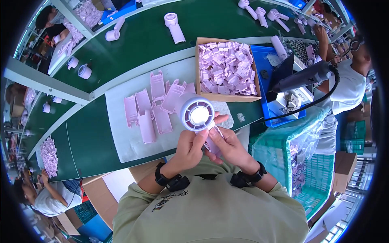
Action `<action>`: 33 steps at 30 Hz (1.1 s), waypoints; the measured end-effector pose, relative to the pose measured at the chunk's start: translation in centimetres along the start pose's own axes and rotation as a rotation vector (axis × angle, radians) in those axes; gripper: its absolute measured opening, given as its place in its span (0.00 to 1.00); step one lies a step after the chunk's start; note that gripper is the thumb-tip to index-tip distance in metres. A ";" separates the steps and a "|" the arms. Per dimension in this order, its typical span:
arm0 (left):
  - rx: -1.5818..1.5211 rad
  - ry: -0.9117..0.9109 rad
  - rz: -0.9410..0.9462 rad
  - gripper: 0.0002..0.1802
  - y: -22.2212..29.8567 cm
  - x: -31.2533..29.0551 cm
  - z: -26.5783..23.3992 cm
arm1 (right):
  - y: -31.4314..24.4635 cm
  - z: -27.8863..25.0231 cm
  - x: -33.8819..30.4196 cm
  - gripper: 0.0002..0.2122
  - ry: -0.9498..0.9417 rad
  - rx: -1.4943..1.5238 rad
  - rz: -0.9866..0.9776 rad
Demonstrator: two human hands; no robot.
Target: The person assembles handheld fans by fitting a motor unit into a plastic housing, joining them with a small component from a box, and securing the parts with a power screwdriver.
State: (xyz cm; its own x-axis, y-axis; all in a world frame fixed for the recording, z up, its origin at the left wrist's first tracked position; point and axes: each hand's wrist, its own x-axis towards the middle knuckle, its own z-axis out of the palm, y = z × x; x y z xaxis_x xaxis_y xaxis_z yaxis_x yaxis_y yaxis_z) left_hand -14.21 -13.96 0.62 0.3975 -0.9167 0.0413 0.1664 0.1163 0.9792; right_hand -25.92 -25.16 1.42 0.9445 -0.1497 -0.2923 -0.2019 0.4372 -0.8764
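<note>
Between my two hands is a pale lilac handheld fan [196, 111], its round head up and its handle down toward me. My left hand [189, 148] grips it from the left, thumb just under the head. On the other side my right hand [228, 148] closes on the handle, with the thumb pressed near the neck. The handle's inside is mostly hidden by my fingers. Just beyond lie several pink handle shells [146, 126] on a white sheet [117, 141].
A cardboard box [229, 97] of small pink parts stands behind the fan. Right of it are a blue tray [263, 87] and a dark electric screwdriver [304, 77] with a cable. A green crate [320, 178] is at my right. Fans ride the green conveyor [142, 44]; co-workers sit on both sides.
</note>
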 end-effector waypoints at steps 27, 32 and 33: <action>-0.813 0.208 -0.112 0.17 1.0 0.4 -3.8 | -11.3 -15.7 2.3 0.30 1.300 -0.616 -0.877; -0.633 0.171 -0.305 0.20 -0.1 -1.8 -3.0 | -9.1 -11.7 -0.6 0.11 1.079 -0.224 -1.447; -0.607 0.172 -0.314 0.20 -0.6 -2.1 -3.1 | -8.8 -12.1 -2.1 0.11 1.115 -0.262 -1.447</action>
State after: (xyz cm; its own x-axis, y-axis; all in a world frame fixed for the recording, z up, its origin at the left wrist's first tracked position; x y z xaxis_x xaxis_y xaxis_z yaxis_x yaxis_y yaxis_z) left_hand -12.34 -10.95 -0.65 0.3763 -0.8744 -0.3063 0.7511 0.0943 0.6534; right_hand -29.22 -39.45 5.09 -0.1717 -0.7312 0.6602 0.3794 -0.6675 -0.6406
